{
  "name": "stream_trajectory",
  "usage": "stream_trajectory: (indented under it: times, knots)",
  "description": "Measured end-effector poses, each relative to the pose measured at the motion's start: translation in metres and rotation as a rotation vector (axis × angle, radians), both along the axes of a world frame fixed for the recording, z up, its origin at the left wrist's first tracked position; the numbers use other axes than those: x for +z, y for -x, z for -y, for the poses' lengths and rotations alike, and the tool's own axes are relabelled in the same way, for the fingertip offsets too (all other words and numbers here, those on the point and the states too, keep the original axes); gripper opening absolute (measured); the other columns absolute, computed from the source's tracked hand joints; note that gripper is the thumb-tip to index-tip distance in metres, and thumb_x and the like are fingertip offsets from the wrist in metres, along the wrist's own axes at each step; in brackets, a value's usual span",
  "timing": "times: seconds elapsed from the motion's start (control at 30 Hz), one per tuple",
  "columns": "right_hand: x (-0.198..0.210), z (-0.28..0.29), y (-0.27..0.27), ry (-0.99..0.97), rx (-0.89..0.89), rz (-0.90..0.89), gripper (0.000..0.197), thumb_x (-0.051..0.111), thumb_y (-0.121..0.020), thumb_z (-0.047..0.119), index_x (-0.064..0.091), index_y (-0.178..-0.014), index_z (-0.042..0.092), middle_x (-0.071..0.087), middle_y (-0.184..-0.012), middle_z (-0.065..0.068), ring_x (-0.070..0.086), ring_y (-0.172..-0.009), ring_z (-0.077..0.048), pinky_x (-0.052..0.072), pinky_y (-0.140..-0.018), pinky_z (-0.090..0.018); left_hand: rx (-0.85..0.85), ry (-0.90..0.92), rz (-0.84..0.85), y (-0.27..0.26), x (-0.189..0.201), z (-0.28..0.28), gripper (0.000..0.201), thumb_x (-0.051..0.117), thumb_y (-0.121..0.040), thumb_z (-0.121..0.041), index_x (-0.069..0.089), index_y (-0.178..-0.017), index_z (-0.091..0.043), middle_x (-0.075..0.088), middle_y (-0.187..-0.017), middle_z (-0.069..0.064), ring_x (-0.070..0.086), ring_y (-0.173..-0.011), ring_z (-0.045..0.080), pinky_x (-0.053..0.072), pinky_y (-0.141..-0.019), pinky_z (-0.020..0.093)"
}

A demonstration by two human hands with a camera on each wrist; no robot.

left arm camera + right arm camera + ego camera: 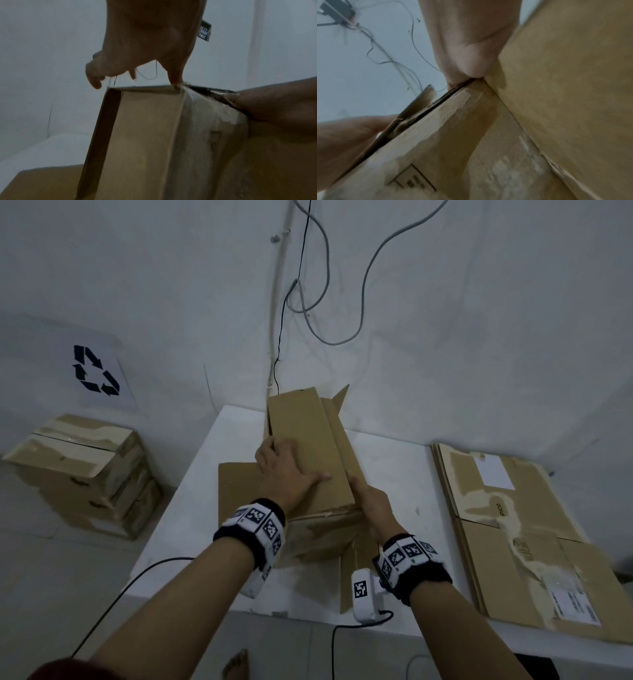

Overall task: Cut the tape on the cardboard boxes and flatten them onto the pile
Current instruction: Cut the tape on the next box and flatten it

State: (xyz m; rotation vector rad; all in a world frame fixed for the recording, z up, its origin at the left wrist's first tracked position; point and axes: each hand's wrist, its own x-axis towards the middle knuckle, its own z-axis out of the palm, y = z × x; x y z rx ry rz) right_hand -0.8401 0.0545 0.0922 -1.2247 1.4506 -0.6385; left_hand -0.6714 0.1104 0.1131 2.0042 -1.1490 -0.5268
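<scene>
From the head I see my left hand spread flat on the cardboard box mid-bench, my right hand along its right edge; left wrist: fingers straight; right wrist: thumb pressing a flap edge.

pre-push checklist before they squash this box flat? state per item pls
1. Left hand flat on box top: ok.
2. Right hand at box's right edge: ok; its grip: cannot tell.
3. Box flaps open: ok.
4. Bottom tape cut: cannot tell.
5. Flat pile on table, right of box: ok.
6. Knife out of the way: cannot tell, none visible.
</scene>
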Motion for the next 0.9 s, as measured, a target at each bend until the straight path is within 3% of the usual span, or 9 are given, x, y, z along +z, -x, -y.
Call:
stream_trajectory:
  times: [0.1,0.17,0.27,0.33,0.43,0.53,0.63,0.77,0.9]
  knots:
    - [-0.001,-0.005,0.003,-0.010,-0.022,0.157,0.067,0.050,-0.087,0.069,0.058,-0.132,0.020,0.064,-0.123,-0.001,0.058,-0.112,-0.021,0.043,-0.098,-0.035,0.098,-0.032,-0.042,0.001,-0.006,0.008,0.127,0.083,-0.054,-0.060,0.008,-0.147,-0.019,0.003,-0.155,0.016,0.003,-0.144,0.033,0.012,-0.118,0.049]
    - [-0.003,-0.006,0.006,0.038,0.048,0.156,0.072,0.066,-0.075,0.069,0.061,-0.128,0.019,0.066,-0.120,0.003,0.060,-0.114,-0.020,0.045,-0.100,-0.036,0.062,-0.026,-0.097,-0.007,-0.011,0.014,0.139,0.086,-0.049,-0.058,-0.002,-0.149,-0.017,0.006,-0.156,0.014,0.009,-0.145,0.032,0.015,-0.118,0.049]
    - [-0.007,-0.004,0.007,0.089,0.104,0.089,0.085,0.083,-0.053,0.064,0.066,-0.121,0.016,0.072,-0.112,0.001,0.066,-0.106,-0.020,0.053,-0.098,-0.039,0.002,-0.013,-0.389,-0.017,-0.016,0.015,0.143,0.090,-0.051,-0.047,-0.008,-0.150,-0.015,0.020,-0.154,0.008,0.028,-0.139,0.028,0.027,-0.115,0.043]
    - [-0.010,-0.003,0.006,0.090,0.087,0.109,0.088,0.086,-0.048,0.064,0.067,-0.119,0.016,0.073,-0.110,0.000,0.068,-0.103,-0.020,0.053,-0.097,-0.041,-0.024,-0.003,-0.498,-0.019,-0.023,0.009,0.132,0.088,-0.056,-0.047,0.000,-0.150,-0.018,0.032,-0.148,0.007,0.040,-0.130,0.025,0.036,-0.109,0.039]
    - [-0.010,-0.002,0.004,0.085,0.063,0.137,0.088,0.088,-0.047,0.061,0.068,-0.118,0.014,0.073,-0.110,-0.001,0.068,-0.103,-0.021,0.053,-0.098,-0.041,-0.017,0.015,-0.505,-0.025,-0.028,-0.007,0.102,0.082,-0.062,-0.055,0.031,-0.140,-0.015,0.050,-0.134,0.005,0.053,-0.114,0.020,0.048,-0.097,0.038]
    - [-0.010,0.000,0.003,0.081,0.065,0.140,0.067,0.087,-0.065,0.045,0.067,-0.119,0.010,0.073,-0.111,-0.003,0.068,-0.105,-0.020,0.051,-0.100,-0.039,0.023,-0.068,-0.257,-0.041,-0.025,-0.032,0.066,0.066,-0.072,-0.067,0.061,-0.109,-0.013,0.064,-0.100,-0.002,0.057,-0.085,0.011,0.042,-0.079,0.026]
    - [-0.008,0.006,-0.001,0.082,0.078,0.141,0.065,0.086,-0.067,0.044,0.067,-0.119,0.010,0.073,-0.110,-0.002,0.068,-0.104,-0.019,0.051,-0.101,-0.038,0.067,-0.286,0.231,-0.053,-0.023,-0.051,0.076,0.026,-0.078,-0.082,0.062,-0.069,-0.016,0.061,-0.069,-0.002,0.056,-0.070,0.015,0.032,-0.100,0.049]
    - [-0.001,0.010,-0.007,0.092,0.090,0.128,0.050,0.081,-0.077,0.036,0.068,-0.117,0.010,0.073,-0.108,-0.001,0.068,-0.102,-0.017,0.051,-0.098,-0.033,0.076,-0.474,0.407,-0.047,-0.023,-0.056,0.100,-0.004,-0.076,-0.079,0.063,-0.108,-0.012,0.066,-0.108,0.011,0.060,-0.103,0.029,0.015,-0.107,0.063]
    - [0.001,0.016,-0.015,0.101,0.103,0.132,0.049,0.080,-0.078,0.036,0.068,-0.118,0.010,0.073,-0.110,-0.003,0.068,-0.101,-0.017,0.053,-0.094,-0.031,-0.024,-0.501,0.518,-0.012,-0.012,-0.059,0.072,0.013,-0.090,-0.071,0.064,-0.094,-0.021,0.067,-0.102,0.005,0.060,-0.096,0.024,0.032,-0.098,0.046]
